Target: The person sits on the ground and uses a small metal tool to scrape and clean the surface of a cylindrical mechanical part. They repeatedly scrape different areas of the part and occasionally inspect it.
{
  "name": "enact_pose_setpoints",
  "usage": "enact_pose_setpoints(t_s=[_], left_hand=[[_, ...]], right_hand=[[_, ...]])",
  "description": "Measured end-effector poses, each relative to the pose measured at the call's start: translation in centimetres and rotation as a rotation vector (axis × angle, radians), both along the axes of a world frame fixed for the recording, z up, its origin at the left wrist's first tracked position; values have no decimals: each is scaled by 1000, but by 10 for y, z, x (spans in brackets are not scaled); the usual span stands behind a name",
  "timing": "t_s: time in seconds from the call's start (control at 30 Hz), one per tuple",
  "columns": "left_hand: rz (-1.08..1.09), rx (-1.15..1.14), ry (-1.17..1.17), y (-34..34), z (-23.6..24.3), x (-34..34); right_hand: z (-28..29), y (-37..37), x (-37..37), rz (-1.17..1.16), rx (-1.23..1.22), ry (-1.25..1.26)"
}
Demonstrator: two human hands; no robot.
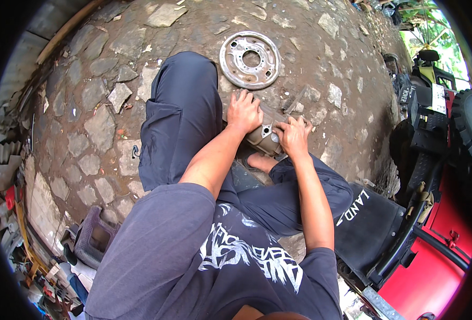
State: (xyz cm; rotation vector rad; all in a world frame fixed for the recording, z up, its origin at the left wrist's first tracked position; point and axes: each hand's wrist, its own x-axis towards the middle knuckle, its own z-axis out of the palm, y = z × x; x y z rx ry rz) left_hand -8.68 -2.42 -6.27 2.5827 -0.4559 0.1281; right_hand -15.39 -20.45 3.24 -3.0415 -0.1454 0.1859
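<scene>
Between my knees is a dirty brown-grey metal part (263, 140) with curved sides and a small pale flange with a dark hole in it. Its underside is hidden by my legs and hands. On its far left edge rests my left hand (245, 113), the fingers curled over it. My right hand (293, 135) grips its right side close to the flange, fingers bent and thumb pressed in. Just beyond my left hand a round metal plate (231, 66), like a drum-brake backing plate, lies flat on the ground with a large central hole and smaller holes around it.
Uneven ground of stones (100, 128) set in dirt surrounds me. To the right stands a red vehicle (425, 272) with a black mudflap (366, 226) and a tyre (466, 120). A dark plastic-looking frame (94, 237) and mixed clutter lie at the lower left.
</scene>
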Motion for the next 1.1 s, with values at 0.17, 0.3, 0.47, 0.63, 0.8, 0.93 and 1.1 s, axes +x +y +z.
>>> enact_pose_setpoints(t_s=[0.17,0.3,0.47,0.63,0.8,0.93,1.1], left_hand=[[3,-7,-9,0,0,1],[-16,-5,97,-1,3,5],[14,-47,-8,0,-5,0],[3,-19,9,-1,0,5],[11,-15,23,-4,0,8],[20,-17,32,-4,0,6],[14,-33,0,-3,-3,3]], right_hand=[[0,-3,6,50,-10,-60],[-12,3,-4,-37,-44,-134],[11,4,-1,118,-135,-39],[20,4,-12,-20,-63,-108],[16,7,-13,-116,-8,-124],[13,13,-6,-152,-36,-47],[5,10,-4,-157,-66,13]])
